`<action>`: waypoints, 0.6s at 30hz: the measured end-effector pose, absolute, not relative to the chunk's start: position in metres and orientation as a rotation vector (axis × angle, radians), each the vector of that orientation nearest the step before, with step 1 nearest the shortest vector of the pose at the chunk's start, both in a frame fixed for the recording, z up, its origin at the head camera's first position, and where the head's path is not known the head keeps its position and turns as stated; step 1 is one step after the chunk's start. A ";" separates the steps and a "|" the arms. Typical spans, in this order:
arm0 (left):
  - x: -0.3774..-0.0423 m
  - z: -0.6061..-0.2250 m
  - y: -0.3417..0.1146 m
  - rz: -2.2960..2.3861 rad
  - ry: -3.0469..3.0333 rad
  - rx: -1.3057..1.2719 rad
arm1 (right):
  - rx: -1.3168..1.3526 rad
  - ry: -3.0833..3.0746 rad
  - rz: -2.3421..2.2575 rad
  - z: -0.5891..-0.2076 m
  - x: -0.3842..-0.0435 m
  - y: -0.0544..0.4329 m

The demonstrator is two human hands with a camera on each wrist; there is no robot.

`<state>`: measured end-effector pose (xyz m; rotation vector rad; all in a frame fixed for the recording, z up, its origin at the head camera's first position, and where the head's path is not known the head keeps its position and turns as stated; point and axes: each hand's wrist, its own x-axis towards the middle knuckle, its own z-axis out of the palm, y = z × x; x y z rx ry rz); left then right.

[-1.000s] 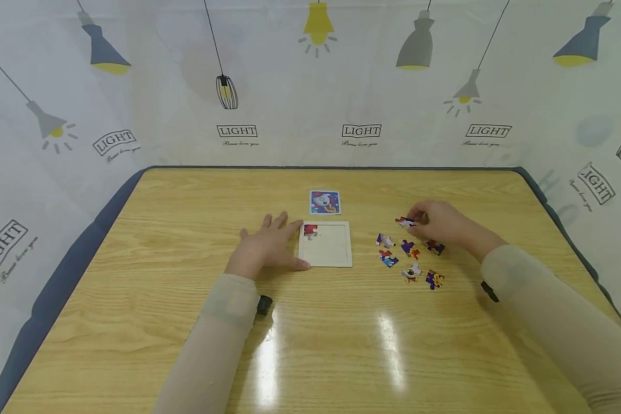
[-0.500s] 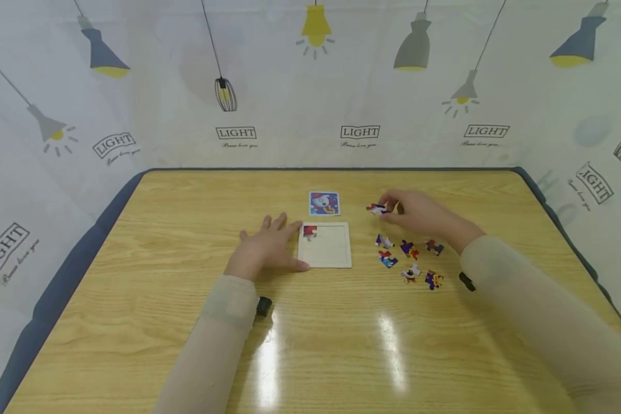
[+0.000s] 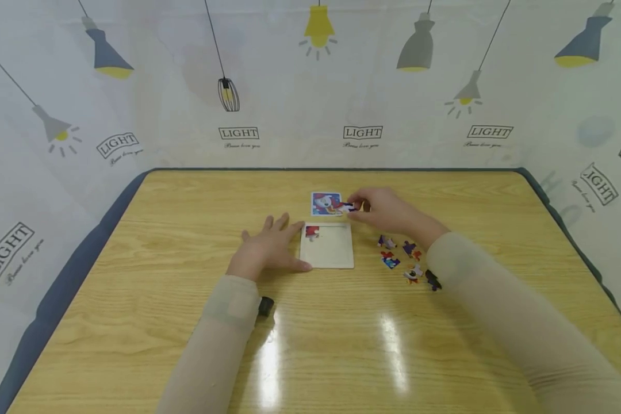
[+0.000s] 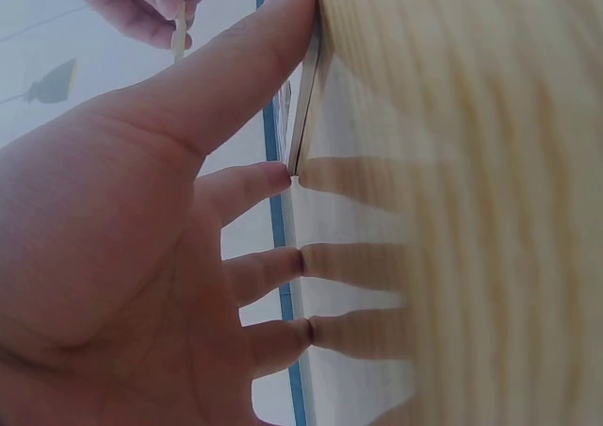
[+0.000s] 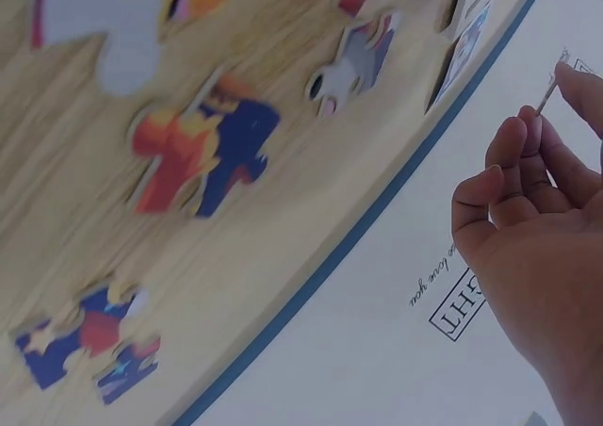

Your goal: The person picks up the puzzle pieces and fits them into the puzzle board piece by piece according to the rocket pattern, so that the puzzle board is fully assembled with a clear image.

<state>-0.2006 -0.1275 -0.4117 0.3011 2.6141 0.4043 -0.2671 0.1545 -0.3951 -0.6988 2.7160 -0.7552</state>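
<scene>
One wood-grain table [image 3: 160,345] lies below. The left hand [image 3: 266,252], fingers wide, touches a puzzle tray [image 3: 328,250] at its left; the right hand [image 3: 390,211] makes a narrow pinch. Beyond the tray lies a picture card [image 3: 321,202]. The pinched jigsaw piece [image 3: 347,207] appears before the card's right edge; loose pieces [image 3: 390,261] lie right of the tray.

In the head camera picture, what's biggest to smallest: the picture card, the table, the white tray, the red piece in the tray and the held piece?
1. Table
2. White tray
3. Picture card

Unsure: red piece and held piece. They look close, and the right hand partly hides the held one.
</scene>
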 end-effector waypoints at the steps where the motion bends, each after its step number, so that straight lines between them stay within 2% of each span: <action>1: -0.201 -0.412 -0.127 0.404 2.615 0.301 | -0.695 2.715 -0.757 -0.396 -0.267 0.152; 18: -0.203 -0.413 -0.127 0.408 2.612 0.281 | -0.720 2.657 -0.766 -0.402 -0.259 0.122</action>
